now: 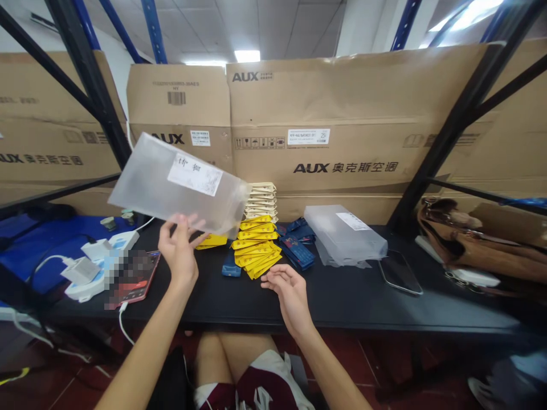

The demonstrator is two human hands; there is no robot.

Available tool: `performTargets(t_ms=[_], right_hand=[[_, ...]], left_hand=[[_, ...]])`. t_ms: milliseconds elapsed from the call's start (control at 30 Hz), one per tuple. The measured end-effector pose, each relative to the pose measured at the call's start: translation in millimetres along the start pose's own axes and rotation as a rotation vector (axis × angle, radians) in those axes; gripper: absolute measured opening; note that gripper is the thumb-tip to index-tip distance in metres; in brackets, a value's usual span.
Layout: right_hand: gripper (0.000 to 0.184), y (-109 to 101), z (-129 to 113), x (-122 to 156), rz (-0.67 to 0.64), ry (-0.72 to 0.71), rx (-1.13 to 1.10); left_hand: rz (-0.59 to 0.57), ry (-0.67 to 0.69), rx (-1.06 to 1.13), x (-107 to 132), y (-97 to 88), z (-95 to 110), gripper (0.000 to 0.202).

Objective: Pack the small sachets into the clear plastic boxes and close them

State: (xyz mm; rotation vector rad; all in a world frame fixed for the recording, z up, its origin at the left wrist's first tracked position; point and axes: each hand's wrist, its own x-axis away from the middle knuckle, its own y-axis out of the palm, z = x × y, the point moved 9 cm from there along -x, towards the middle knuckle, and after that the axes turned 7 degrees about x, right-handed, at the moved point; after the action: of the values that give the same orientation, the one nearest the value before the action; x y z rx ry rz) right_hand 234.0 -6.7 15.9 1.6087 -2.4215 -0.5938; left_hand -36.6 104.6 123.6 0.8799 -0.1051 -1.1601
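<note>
My left hand (179, 245) grips the lower edge of a frosted clear plastic bag (143, 176), which is raised and tilted above the table. A white label (195, 173) with dark print is stuck on the bag. At the near edge of a fanned row of yellow packets (256, 250), my right hand (288, 293) has its fingers bent together; whether they pinch a packet is hidden. Cream packets (264, 196) are lined up behind the yellow ones. Dark blue packets (298, 250) lie to the right, and another blue packet (231, 266) sits on the left.
A stack of frosted bags (342, 239) lies on the black table (342, 302), beside a phone (400, 272). A brown bag (482, 245) stands far right. Left are a power strip (100, 267) and a charging phone (143, 279). Cardboard boxes (342, 114) wall off the back.
</note>
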Motion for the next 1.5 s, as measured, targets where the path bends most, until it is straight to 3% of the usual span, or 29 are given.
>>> performTargets(t_ms=[67,167,333,500,600,733,800,867,1000,1100,1200,1367,1433,1500], right_hand=[[0.028,4,-1,2,-0.047,-0.005,0.035],[0.034,9,-6,5,-0.096,-0.042,0.044],[0.053,20,-23,18,-0.174,-0.100,-0.060],[0.056,10,-53,34,-0.052,-0.070,0.026],[0.054,-20,-87,27,0.087,-0.080,0.047],[0.044,-85,-150,-1,0.316,-0.230,-0.011],[0.037,-115,-175,-16,0.396,-0.277,0.026],[0.030,-135,-185,-32,0.404,-0.228,0.061],[0.029,-158,-180,-49,0.363,-0.048,0.202],[0.034,-176,-182,-51,0.392,-0.049,0.380],[0.048,-194,-194,-45,0.524,-0.181,0.586],[0.055,-197,-199,-30,0.572,-0.394,0.809],[0.047,-191,-210,-8,0.709,-0.599,0.926],[0.035,-165,-222,21,0.788,-0.914,1.099]], left_hand=[[0.029,-0.108,0.020,16,-14.4,-11,0.056],[-0.021,-0.248,0.003,39,-19.2,-24,0.059],[-0.225,-0.414,-0.090,76,-6.2,-36,0.066],[-0.506,-0.444,-0.192,103,11.1,-41,0.065],[-0.720,-0.283,-0.305,111,18.5,-42,0.049],[-0.941,0.240,-0.611,122,26.0,-32,0.017],[-1.029,0.404,-0.680,131,29.7,-31,0.006],[-1.091,0.449,-0.711,136,31.9,-34,0.003],[-1.134,0.429,-0.776,138,32.6,-41,0.003],[-1.149,0.413,-0.802,138,31.9,-43,0.004],[-1.162,0.403,-0.813,139,31.3,-45,0.005],[-1.154,0.399,-0.827,139,30.7,-47,0.008],[-1.151,0.407,-0.826,140,30.9,-47,0.009],[-1.152,0.417,-0.827,141,31.3,-47,0.010]])
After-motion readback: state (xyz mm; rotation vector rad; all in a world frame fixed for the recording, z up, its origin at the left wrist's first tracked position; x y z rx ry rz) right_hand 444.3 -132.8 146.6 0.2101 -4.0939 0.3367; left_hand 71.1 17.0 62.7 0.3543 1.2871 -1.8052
